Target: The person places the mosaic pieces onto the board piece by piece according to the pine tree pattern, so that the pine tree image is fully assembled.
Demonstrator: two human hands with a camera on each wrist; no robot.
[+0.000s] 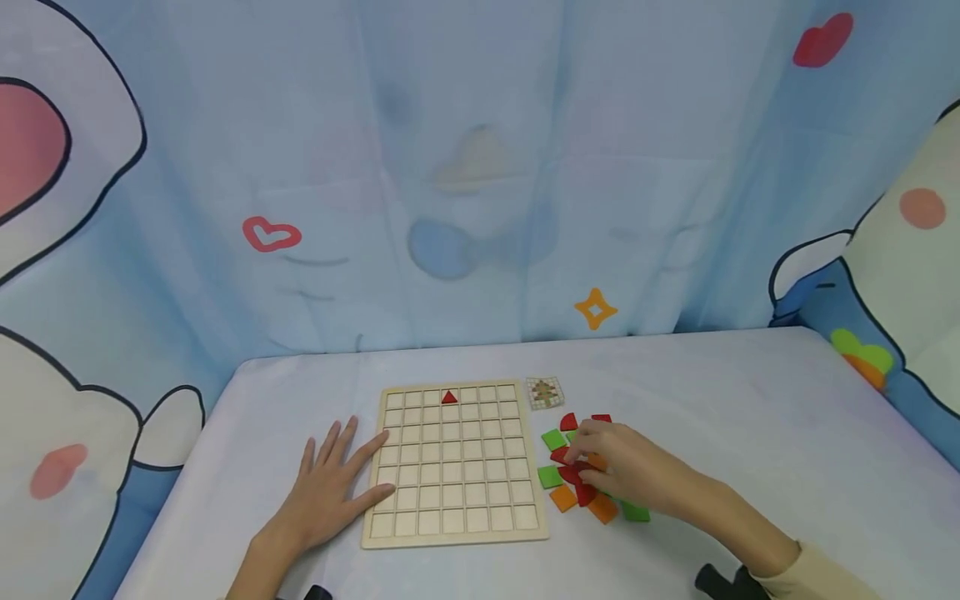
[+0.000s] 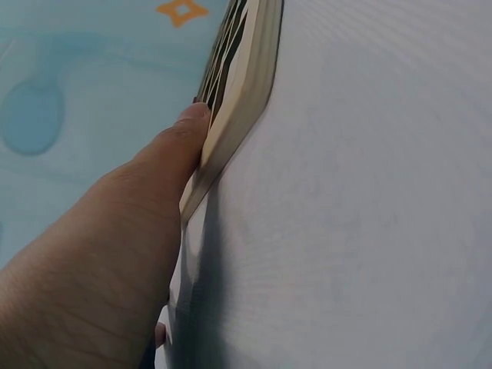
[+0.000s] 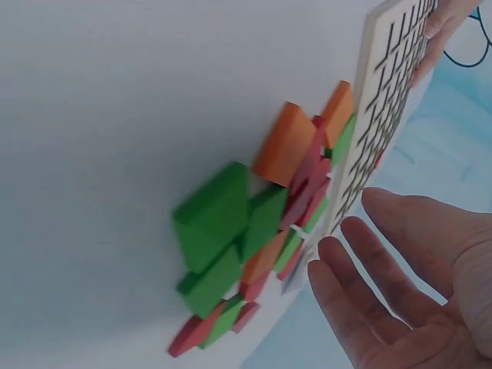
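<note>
Left-hand grip [image 1: 327,479] splayed, touching grid board [image 1: 453,473], right-hand grip [image 1: 621,463] loosely parted, empty, near coloured tiles [image 3: 264,221]

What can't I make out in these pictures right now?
Card: head view; its print is too small to read cell by cell.
Coloured pieces: head view; the right hand covers some, preventing a count.
Board: left wrist view; the upper frame edge cuts it off.
Left hand: right wrist view; cut off by the frame edge.
</note>
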